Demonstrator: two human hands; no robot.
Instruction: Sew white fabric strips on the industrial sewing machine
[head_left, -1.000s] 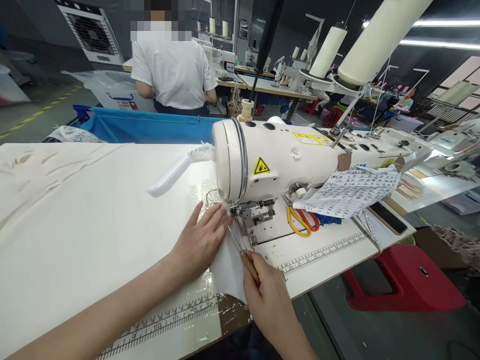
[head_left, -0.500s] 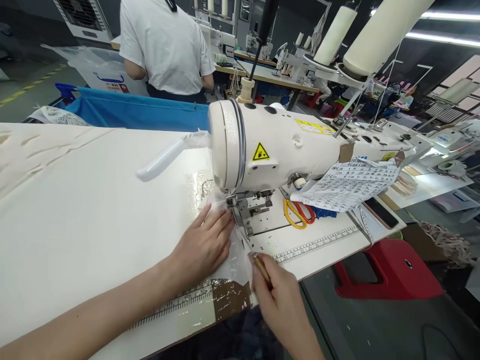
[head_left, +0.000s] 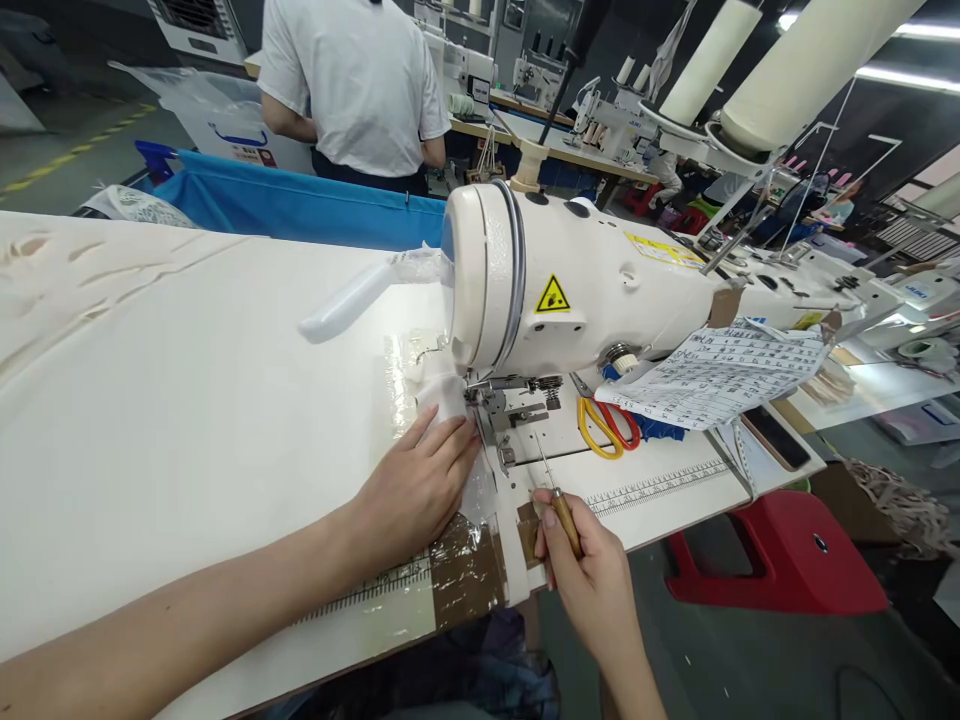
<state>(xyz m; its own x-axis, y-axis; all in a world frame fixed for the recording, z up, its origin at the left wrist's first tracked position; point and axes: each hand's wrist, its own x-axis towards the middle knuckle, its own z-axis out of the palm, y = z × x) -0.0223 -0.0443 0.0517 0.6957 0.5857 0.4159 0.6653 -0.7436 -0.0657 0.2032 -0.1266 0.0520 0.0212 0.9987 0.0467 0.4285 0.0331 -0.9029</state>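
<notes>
My left hand (head_left: 420, 478) lies flat with its fingers stretched out, pressing thin white fabric (head_left: 444, 392) on the sewing machine bed beside the presser foot (head_left: 477, 396). In my right hand (head_left: 592, 570) is an awl (head_left: 564, 520) with a wooden handle, its thin metal point aimed up toward the machine. A narrow white strip (head_left: 512, 550) runs from the foot toward me and hangs at the table's front edge, between my two hands. The sewing machine (head_left: 577, 270) stands just beyond my hands; its needle is too small to make out.
Scissors (head_left: 600, 430) with yellow and red handles lie right of the foot. A handwritten sheet (head_left: 742, 370) hangs off the machine, near a phone (head_left: 776, 438). A red stool (head_left: 795, 550) stands at right. Behind the blue cloth bin (head_left: 300, 200), a person (head_left: 360, 90) faces away.
My right hand has moved away from the white strip, to the right, and the awl's point now shows. The strip hangs free. My left hand stays on the fabric; the view has shifted slightly.
</notes>
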